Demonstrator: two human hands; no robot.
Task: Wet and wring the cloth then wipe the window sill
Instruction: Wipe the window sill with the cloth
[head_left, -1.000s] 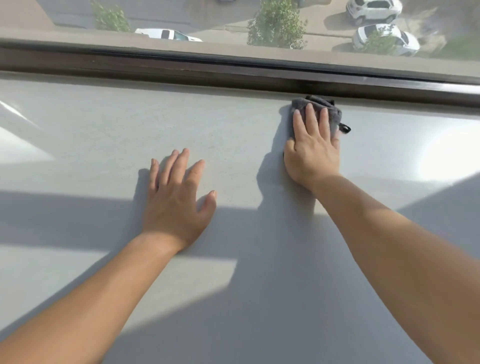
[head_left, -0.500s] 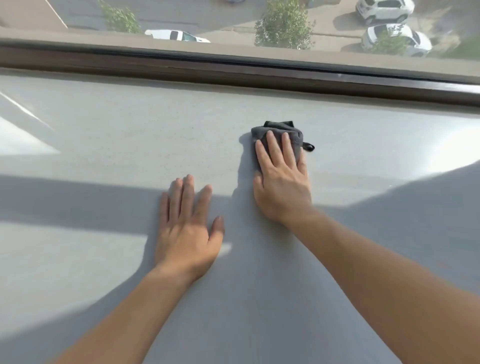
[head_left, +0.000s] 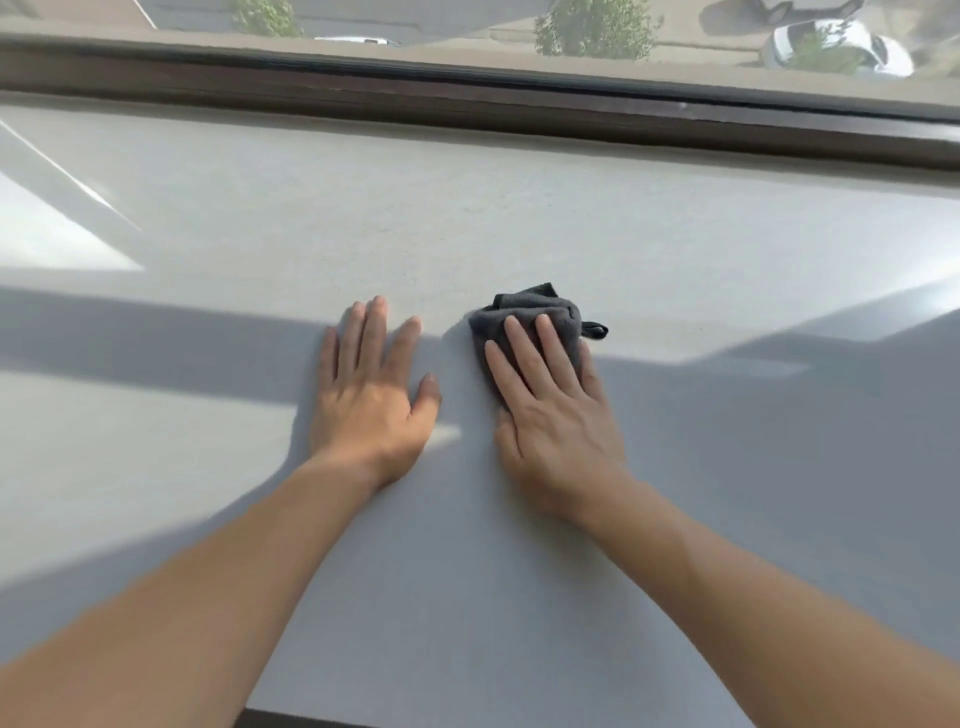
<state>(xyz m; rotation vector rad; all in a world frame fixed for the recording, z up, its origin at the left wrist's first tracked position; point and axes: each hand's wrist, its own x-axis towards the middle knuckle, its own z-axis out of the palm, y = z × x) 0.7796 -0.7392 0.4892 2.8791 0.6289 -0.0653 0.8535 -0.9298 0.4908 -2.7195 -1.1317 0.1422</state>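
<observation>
Through the glass we see a white car (head_left: 841, 44) at top right, a green bush (head_left: 592, 28) near the middle, and a paved road (head_left: 441, 15). A dark window frame (head_left: 467, 106) runs below them.

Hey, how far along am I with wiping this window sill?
Wetting and wringing look finished: the grey cloth is bunched on the window sill, though dampness can't be judged. In hand: your right hand presses the cloth flat-fingered mid-sill, while the left hand rests beside it. Left: no wiped streaks show, so how much of the sill toward the window frame and either side remains is unclear.
</observation>
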